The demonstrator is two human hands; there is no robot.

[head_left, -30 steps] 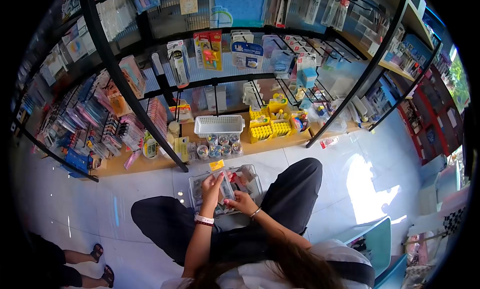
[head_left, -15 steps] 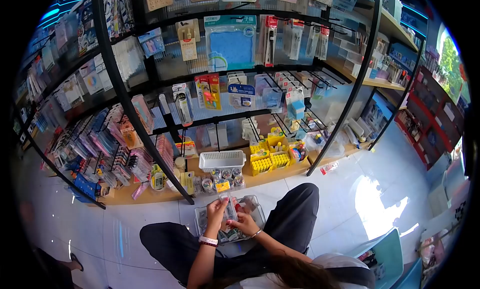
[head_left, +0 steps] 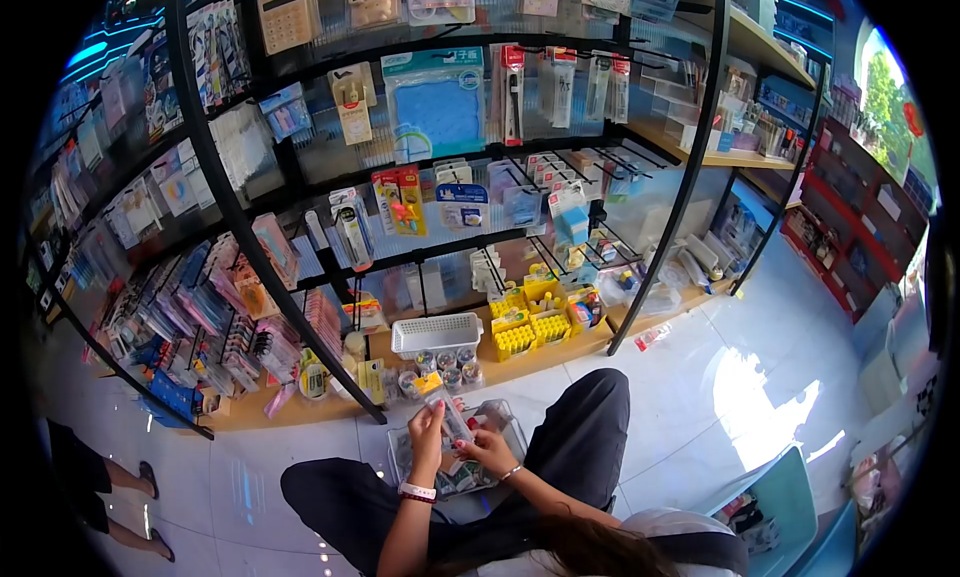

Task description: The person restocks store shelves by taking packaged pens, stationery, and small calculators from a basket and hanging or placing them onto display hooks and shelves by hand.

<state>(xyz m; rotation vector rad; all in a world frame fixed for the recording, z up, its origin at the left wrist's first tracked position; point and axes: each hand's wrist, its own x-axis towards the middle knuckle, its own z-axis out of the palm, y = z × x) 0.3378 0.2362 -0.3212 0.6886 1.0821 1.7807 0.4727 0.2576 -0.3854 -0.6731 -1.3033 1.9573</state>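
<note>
A slim clear plastic package (head_left: 450, 413) with a yellow top is held between my two hands, tilted, above a clear plastic basket (head_left: 397, 455). My left hand (head_left: 427, 437) grips its left side, with the fingers closed. Lower down, my right hand (head_left: 486, 451) pinches its right edge. The small contents of the package are too blurred to name. The basket rests on the floor between my bent legs and contains mixed small packaged goods, partly hidden by my hands.
Ahead stands a rack with black posts (head_left: 240, 207) and hanging packets. Its bottom board carries a white basket (head_left: 436, 334), small round tubs (head_left: 450, 369) and yellow boxes (head_left: 515, 339). A teal bin (head_left: 790, 497) is at right. Another person's legs (head_left: 125, 482) show at left.
The view has shifted, and the rack's lower shelves sit slightly further left. The package's yellow top now leans more to the left. More of the other person's legs has come into view.
</note>
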